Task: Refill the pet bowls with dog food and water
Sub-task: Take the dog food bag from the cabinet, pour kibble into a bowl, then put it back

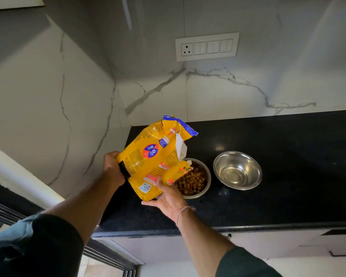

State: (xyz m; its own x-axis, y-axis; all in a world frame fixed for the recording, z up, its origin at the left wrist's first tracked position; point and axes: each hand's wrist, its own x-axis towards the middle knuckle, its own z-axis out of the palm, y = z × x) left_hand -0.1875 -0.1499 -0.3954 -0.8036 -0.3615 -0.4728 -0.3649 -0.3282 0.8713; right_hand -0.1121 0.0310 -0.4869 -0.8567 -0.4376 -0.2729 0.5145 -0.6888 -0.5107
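Overhead, from the head camera: a person stands at a polished black stone counter (288,176), holding a crinkled yellow plastic dog food bag (152,156) in both hands; the left hand (113,166) clenches the bag's dark bottom edge, fingers wrapped behind it; the right hand (168,196) cradles the near corner from beneath, thumb pressed on the printed face and fingers spread under it. Up and away from both grips, the torn blue-edged top points towards the marble wall, its white lining showing. Just right of the right hand's grip, partly hidden by a fold of the bag, sits a round steel bowl (208,182) on the counter, holding brown kibble (192,182) in cubes; no kibble is visibly falling. Further right of that grip, close beside the first, stands a second round steel bowl (238,166), shiny and dry-looking. A white switch plate (207,47) is on the wall high above.

Judging by the kibble, the food step looks nearly done; to do it well, tip slowly from the left grip, steer the mouth over the bowl's middle with the right, and level the bag before kibble heaps past the rim; the second bowl seems meant for water.
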